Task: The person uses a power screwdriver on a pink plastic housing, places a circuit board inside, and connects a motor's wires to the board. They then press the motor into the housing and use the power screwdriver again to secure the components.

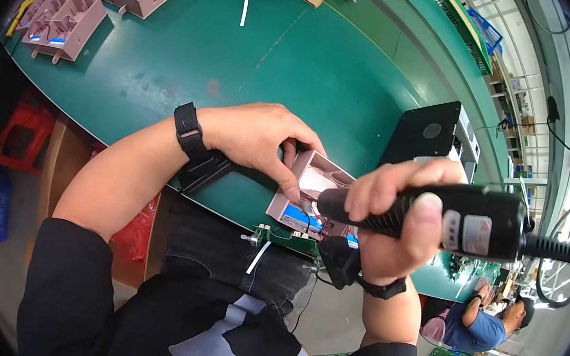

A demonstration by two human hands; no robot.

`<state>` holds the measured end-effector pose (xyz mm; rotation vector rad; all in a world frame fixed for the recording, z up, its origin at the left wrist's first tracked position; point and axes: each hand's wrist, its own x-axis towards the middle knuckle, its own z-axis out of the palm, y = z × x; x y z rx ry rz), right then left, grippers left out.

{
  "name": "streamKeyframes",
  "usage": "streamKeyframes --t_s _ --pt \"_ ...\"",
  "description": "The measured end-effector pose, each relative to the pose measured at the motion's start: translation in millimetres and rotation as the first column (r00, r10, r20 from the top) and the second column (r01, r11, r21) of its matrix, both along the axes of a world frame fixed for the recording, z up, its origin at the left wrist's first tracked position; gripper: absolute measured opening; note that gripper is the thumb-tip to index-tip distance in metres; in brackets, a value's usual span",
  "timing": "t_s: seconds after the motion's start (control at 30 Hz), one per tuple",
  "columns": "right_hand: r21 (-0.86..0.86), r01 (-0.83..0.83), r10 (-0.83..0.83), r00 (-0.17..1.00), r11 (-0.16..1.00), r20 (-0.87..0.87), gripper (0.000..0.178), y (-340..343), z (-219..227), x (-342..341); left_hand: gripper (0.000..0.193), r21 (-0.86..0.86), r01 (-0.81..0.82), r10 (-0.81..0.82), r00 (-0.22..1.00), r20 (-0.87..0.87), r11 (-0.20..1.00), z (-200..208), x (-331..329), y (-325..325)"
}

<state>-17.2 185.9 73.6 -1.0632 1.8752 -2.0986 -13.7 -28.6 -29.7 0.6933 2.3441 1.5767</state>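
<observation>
The left hand [265,134] clasps a pink case [277,205]; the right hand [399,252] grips a corded tool [483,213]. Blue battery [300,217] inside, circuit board [284,238] outside.

The 1 view came from the wearer's head, where the left of 2 side-by-side fisheye cameras looked steeply down past a black shirt [138,322] onto a green table [193,57]. It faced the work from close by, with the left hand [258,137] near mid-picture and the right hand [406,215] nearer the lens. The wide lens (its dark rim rounded off the corners) bent the table's edge and reached rightward to a co-worker [474,328] well apart.
</observation>
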Motion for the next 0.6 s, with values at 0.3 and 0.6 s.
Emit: streamKeyframes --t_s 0.3,0.6 --pt "0.026 0.172 -0.168 0.979 0.985 -0.117 0.029 11 5 5 0.063 -0.007 0.025 -0.026 0.999 -0.039 1.000 13 1 2" --pt "-0.205 0.580 -0.562 0.815 0.789 0.140 0.026 189 39 -38 0.025 -0.100 -0.575 0.555 0.814 -0.175 0.812 70 61 91"
